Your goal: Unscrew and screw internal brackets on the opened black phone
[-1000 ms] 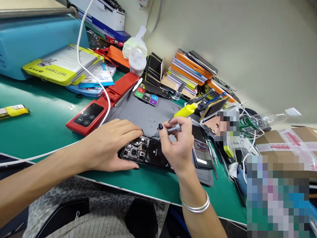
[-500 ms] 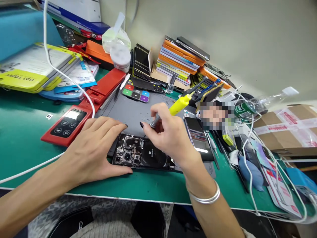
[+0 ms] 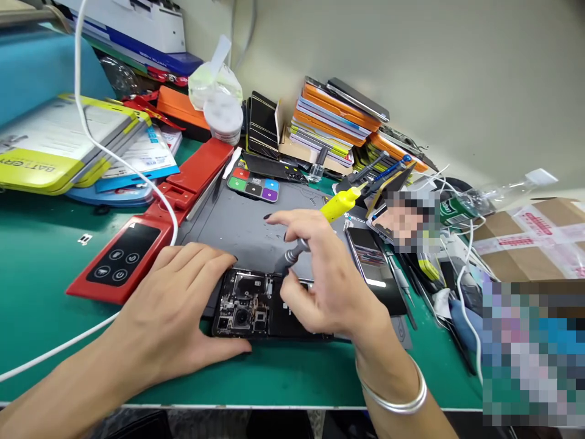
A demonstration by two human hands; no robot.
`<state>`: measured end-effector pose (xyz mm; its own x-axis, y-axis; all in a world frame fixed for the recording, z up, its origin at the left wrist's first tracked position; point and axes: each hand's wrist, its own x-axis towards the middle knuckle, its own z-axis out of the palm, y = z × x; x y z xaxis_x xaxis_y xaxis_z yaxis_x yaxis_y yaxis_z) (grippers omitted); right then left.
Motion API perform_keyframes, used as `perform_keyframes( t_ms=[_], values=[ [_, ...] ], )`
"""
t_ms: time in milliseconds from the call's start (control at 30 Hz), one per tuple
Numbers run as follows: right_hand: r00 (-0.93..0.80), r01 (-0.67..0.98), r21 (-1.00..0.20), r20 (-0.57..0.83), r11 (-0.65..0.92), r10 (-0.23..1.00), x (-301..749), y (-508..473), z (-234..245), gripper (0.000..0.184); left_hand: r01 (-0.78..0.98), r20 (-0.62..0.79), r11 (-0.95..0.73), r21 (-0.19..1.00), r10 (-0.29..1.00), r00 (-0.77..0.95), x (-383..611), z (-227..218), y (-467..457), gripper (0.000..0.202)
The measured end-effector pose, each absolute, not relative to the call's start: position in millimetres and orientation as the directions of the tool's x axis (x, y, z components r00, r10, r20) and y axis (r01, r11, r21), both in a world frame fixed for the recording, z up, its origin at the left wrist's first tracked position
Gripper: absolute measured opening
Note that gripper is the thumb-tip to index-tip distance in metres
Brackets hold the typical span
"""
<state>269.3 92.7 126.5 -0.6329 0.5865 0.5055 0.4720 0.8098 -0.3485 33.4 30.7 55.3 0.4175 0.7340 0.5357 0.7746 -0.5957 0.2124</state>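
Note:
An opened smartphone (image 3: 242,314), its camera modules and inner parts bare, lies at the front of a grey work mat (image 3: 210,225). My left hand (image 3: 183,305) spans the phone's left end, thumb along the near edge and fingertips at the far corner, steadying it. My right hand (image 3: 329,277) is over the phone's right part and hides much of it. Between its thumb and fingers is a screwdriver (image 3: 297,251) with a grey ribbed shank, its lower end at the phone's far edge. A yellow section in line with it shows behind the hand. My index finger is stretched out, off the shank.
A red device with a touch panel (image 3: 123,256) stands left, a white cable (image 3: 132,169) across it. A dark phone (image 3: 375,268) lies right, beside tweezers and pens. Boxed stacks (image 3: 333,116), a white tub (image 3: 223,119) and a coloured tray (image 3: 253,186) are behind.
My right index finger has lifted and stretched out from its curled grip. The screwdriver's lower end still points at the phone. The whole scene sits lower in view as the camera moved.

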Motion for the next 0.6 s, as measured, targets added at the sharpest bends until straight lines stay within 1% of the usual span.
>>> perform_keyframes(
  t_ms=[200,300,400,467,567,600],
  values=[
    [-0.612,0.448,-0.403,0.513,0.798,0.603,275.4,93.3,128.5,0.049,0.777,0.533,-0.593,0.209,0.735,0.418,33.8,51.3,29.6,0.064],
    [-0.577,0.425,-0.434,0.546,0.795,0.607,277.5,94.5,124.8,0.050,0.785,0.497,-0.583,0.209,0.755,0.429,31.9,46.8,26.5,0.059],
    [-0.560,0.384,-0.472,0.565,0.794,0.607,279.1,93.8,121.7,0.052,0.783,0.449,-0.575,0.238,0.780,0.436,31.1,44.6,21.7,0.063],
    [-0.558,0.381,-0.477,0.564,0.792,0.608,280.3,93.0,120.8,0.053,0.785,0.436,-0.574,0.233,0.783,0.443,32.3,48.3,19.3,0.070],
    [-0.548,0.373,-0.499,0.561,0.782,0.620,281.7,92.4,119.3,0.053,0.791,0.409,-0.571,0.222,0.790,0.456,37.0,65.2,26.3,0.080],
    [-0.539,0.372,-0.503,0.567,0.780,0.623,281.9,92.6,118.5,0.053,0.784,0.410,-0.576,0.233,0.789,0.458,39.1,72.9,33.7,0.077]
  ],
)
